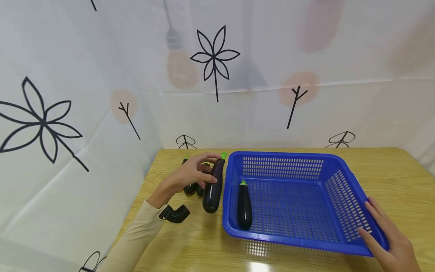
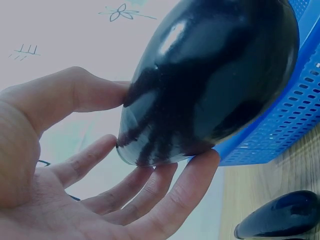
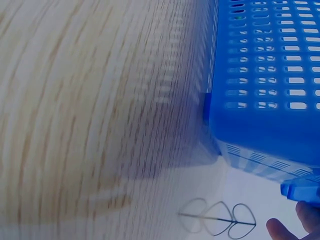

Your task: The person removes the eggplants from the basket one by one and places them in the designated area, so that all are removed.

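My left hand [image 1: 195, 172] grips a dark purple eggplant [image 1: 213, 189] with a green stem, just left of the blue plastic basket [image 1: 289, 237]. In the left wrist view the thumb and fingertips pinch this eggplant [image 2: 210, 75], which hangs above the table. Partly hidden behind that hand, more eggplants [image 1: 189, 189] lie on the wood. Inside the basket, along its left wall, rests another eggplant [image 1: 245, 207]. At the basket's right rim is my right hand [image 1: 391, 241], its thumb inside and its fingers over the edge; most of it is cut off in the right wrist view.
The basket stands on a wooden table [image 1: 176, 241]. A white curtain [image 1: 258, 113] printed with leaf outlines hangs behind and to the left. A black wrist mount [image 1: 175, 214] sits on the left sleeve.
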The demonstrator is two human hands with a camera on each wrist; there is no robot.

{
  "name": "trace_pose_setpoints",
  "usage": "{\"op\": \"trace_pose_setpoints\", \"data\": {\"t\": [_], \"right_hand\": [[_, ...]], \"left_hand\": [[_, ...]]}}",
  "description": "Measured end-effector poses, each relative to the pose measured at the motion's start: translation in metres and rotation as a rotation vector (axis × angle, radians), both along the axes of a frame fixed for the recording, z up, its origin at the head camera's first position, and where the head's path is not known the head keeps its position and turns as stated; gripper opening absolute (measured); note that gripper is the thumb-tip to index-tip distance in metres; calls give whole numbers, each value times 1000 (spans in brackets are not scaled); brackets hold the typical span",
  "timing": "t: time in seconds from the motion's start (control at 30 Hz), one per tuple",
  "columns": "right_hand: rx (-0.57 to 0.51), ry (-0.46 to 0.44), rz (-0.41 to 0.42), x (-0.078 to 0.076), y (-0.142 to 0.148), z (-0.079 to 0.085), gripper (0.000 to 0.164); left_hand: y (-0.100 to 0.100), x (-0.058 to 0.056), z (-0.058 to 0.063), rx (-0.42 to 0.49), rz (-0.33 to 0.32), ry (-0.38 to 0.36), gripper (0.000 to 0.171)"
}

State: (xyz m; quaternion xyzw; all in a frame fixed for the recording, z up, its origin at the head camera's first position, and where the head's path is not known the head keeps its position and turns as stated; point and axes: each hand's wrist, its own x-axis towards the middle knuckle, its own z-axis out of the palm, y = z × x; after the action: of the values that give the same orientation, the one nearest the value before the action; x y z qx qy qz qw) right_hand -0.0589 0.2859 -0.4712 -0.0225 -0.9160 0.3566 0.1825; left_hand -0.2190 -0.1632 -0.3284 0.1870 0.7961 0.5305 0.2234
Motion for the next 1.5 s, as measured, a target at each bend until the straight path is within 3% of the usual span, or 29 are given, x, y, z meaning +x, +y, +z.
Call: {"op": "trace_pose_setpoints", "data": {"t": [0.63,1.5], "right_hand": [[-36,49,29,-3,0,4,70],[-31,72,9,2,-1,2,69]], "left_hand": [[-14,-3,-2,-19,14,33,62],[-38,-2,-9,-25,116,49,62]]}}
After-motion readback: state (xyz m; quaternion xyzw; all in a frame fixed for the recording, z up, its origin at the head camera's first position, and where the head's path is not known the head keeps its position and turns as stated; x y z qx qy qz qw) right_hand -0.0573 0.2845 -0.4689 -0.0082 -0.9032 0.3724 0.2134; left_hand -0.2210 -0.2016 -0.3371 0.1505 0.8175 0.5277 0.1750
